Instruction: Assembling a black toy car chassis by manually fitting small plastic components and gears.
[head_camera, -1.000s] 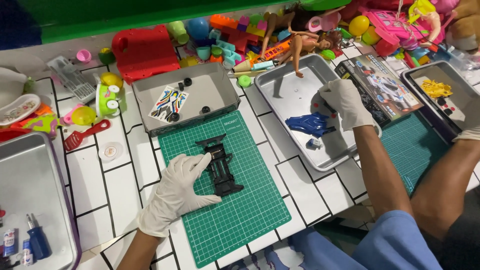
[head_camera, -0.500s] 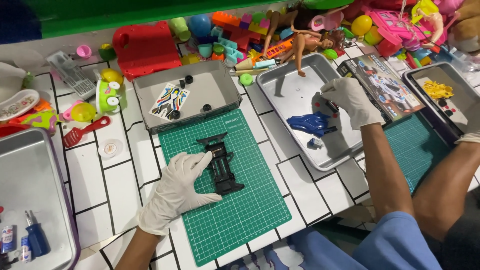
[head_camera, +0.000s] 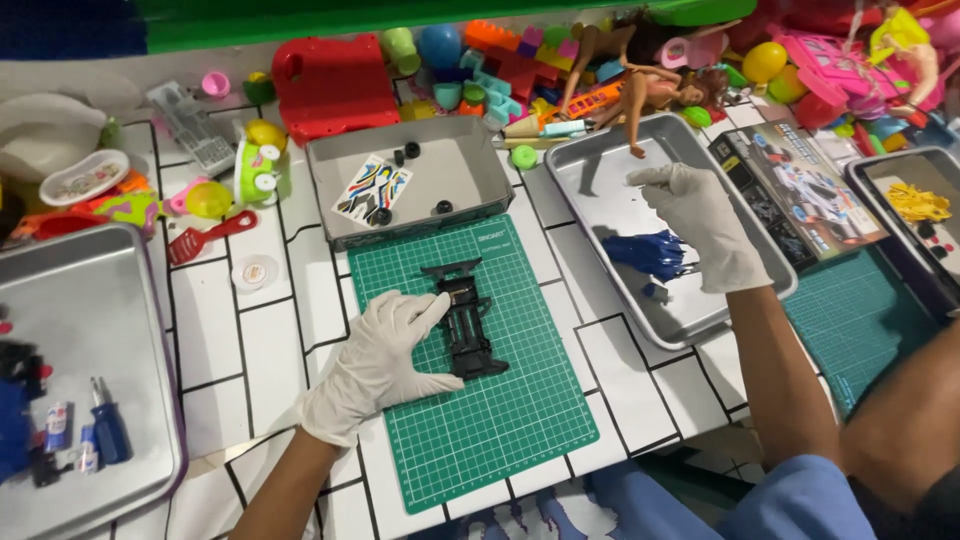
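Left hand (head_camera: 385, 355), white-gloved, lies flat on the green cutting mat (head_camera: 500, 420), fingers touching the black toy car chassis (head_camera: 465, 320) at the mat's centre. Right hand (head_camera: 700, 225), gloved too, hovers over the metal tray (head_camera: 590, 165) at two o'clock, fingertips pinched together; whether anything is between them can't be made out. Just below that hand in the tray lies a blue car body shell (head_camera: 650, 252). At twelve o'clock from the chassis, a grey box (head_camera: 330, 165) holds a sticker sheet (head_camera: 372, 188) and small black wheels (head_camera: 411, 150). A red toy case (head_camera: 335, 88) sits at eleven o'clock on the white tiled surface (head_camera: 230, 340), and another metal tray (head_camera: 90, 290) at nine o'clock.
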